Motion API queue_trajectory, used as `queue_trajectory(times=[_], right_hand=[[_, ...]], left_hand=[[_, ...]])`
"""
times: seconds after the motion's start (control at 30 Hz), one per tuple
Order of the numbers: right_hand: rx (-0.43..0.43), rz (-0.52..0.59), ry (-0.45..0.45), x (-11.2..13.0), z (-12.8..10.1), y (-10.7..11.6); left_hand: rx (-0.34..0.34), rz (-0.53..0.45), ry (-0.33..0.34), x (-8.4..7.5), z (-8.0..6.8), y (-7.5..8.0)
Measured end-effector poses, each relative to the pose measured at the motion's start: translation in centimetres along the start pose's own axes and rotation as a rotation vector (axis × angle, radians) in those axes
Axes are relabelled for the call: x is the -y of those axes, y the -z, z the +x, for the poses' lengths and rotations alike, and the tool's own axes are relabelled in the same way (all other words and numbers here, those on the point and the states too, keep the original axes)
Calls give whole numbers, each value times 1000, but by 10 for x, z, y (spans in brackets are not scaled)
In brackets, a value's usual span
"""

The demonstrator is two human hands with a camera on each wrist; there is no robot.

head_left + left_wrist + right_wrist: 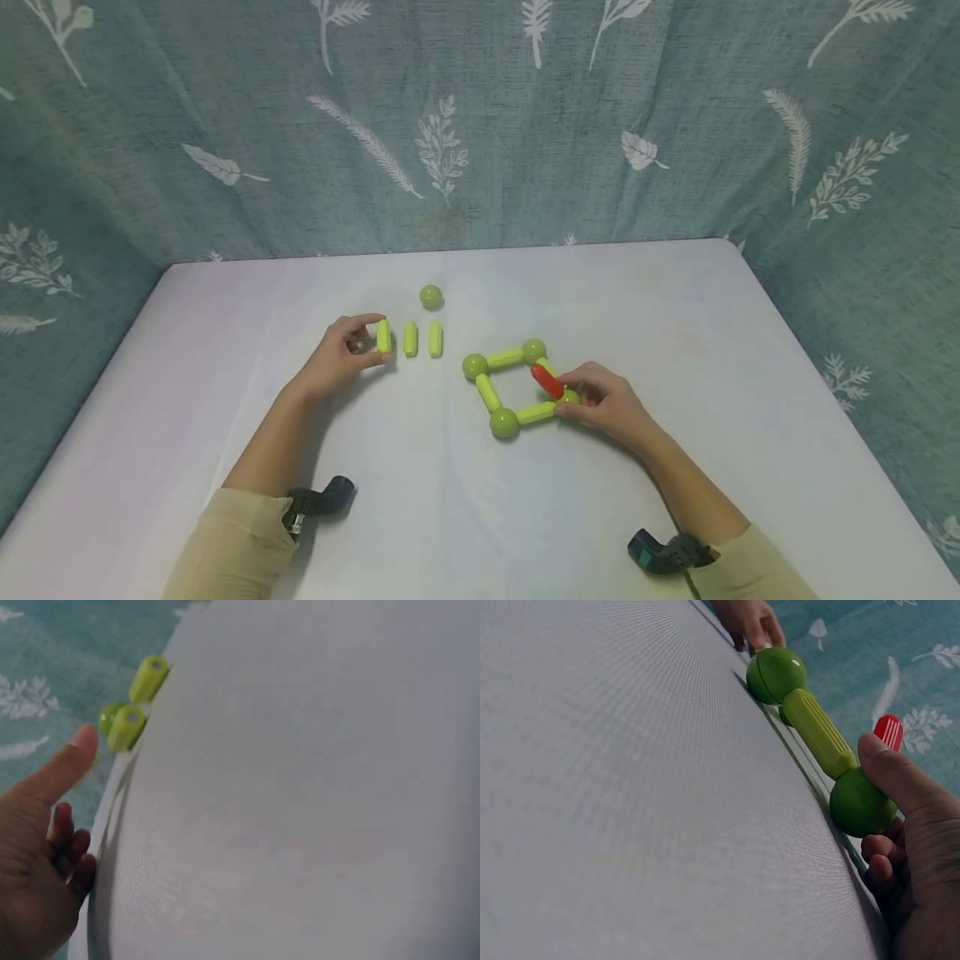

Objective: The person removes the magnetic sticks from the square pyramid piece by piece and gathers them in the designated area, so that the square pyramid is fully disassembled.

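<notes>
Right hand (pixel 603 400) pinching red rod (pixel 547 381) at green square's (pixel 504 390) three o'clock corner.
Left hand (pixel 341 354) pinching leftmost loose green rod (pixel 383 336), at nine o'clock; may knock square apart if pressed askew.

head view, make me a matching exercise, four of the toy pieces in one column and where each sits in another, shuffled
Things:
1. red rod
2. lone green ball
3. leftmost loose rod
4. green square frame

Places:
A. alone on the table, behind the row of loose rods
B. pinched by the left hand
C. lying flat in front of the right hand, four balls at its corners
D. held by the right hand at the frame's right side

Pairs: 1-D, 2-A, 3-B, 4-C
</notes>
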State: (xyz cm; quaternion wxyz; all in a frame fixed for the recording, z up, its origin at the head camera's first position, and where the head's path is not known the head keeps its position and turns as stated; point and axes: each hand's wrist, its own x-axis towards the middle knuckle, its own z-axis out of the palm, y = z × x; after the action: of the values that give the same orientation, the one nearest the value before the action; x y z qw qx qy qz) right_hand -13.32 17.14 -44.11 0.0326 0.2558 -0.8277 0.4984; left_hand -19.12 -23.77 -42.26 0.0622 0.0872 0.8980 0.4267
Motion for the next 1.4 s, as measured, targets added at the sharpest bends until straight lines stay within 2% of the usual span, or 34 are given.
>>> queue_trajectory(times=[0.23, 0.4, 0.57, 0.7, 0.8, 0.9, 0.97, 1.1, 1.27, 1.4], right_hand=[[10, 6, -27, -7, -1, 0], [-4, -23, -7, 5, 1, 0], [-4, -38, 5, 17, 2, 1], [-4, -38, -20, 3, 0, -1], [-6, -33, -25, -4, 0, -1], [-7, -30, -21, -8, -1, -1], [-5, -25, -25, -8, 0, -1], [5, -28, -69, -6, -1, -1], [20, -19, -155, -4, -1, -1], [25, 12, -210, -3, 0, 0]], left_hand=[[41, 120, 55, 4, 10, 2], [57, 186, 59, 6, 14, 1], [69, 176, 58, 8, 14, 4], [66, 156, 65, 7, 11, 4], [15, 128, 55, 5, 7, 3], [-71, 100, -1, 0, 2, -1], [-124, 112, -67, -4, -2, -6], [-158, 148, -184, -18, -11, -19], [-111, 126, -265, -40, -17, -39], [26, 100, -309, -56, -19, -55]])
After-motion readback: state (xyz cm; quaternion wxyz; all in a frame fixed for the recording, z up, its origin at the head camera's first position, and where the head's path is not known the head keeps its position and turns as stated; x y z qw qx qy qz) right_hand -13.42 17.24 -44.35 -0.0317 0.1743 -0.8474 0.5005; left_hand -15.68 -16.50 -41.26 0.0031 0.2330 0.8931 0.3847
